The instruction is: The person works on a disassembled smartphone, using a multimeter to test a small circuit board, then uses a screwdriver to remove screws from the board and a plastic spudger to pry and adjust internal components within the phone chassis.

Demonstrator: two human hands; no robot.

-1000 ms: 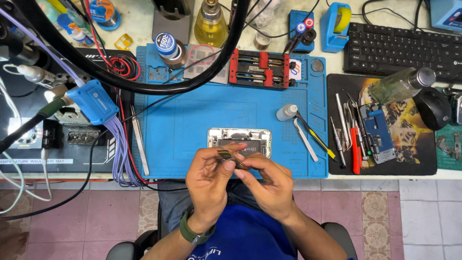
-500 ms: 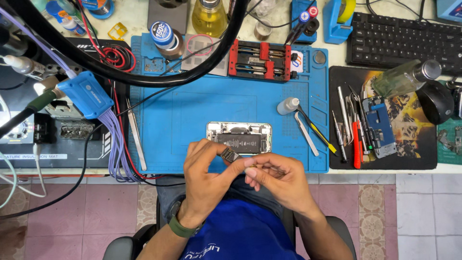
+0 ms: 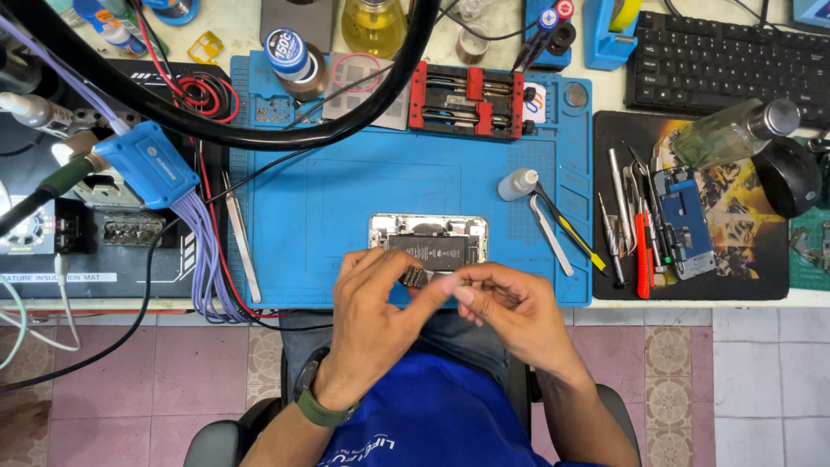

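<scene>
- work's mid-way by my read: opened phone (image 3: 430, 245) lies back-off on the blue mat (image 3: 346, 199), battery + boards exposed, so the opening part is done; the innards aren't closed up again, that's left.
- left hand (image 3: 380, 316) is up over the phone's near edge, thumb + forefinger pinched on a small dark part (image 3: 415, 278). too small to say what it is, prob a connector or bracket.
- right hand (image 3: 510, 316) meets it just beside, fingertips closed on a tiny bit by the same part; can't tell if it holds a screw or just steadies things.
- both hands hover at the counter (image 3: 761, 298) front edge, over the mat's near side and above my lap.
- phone: long axis runs left-right across the mat, lying flat, open face up. which end is the top i can't tell, near edge is hidden by the hands.
- small part: held roughly level, long side also abt left-right.
- tools not in use: tweezers (image 3: 548, 233) and a small white bottle (image 3: 516, 184) right of the phone, red clamp jig (image 3: 471, 99) at the mat's far side, screwdrivers (image 3: 635, 238) on the dark pad.
</scene>
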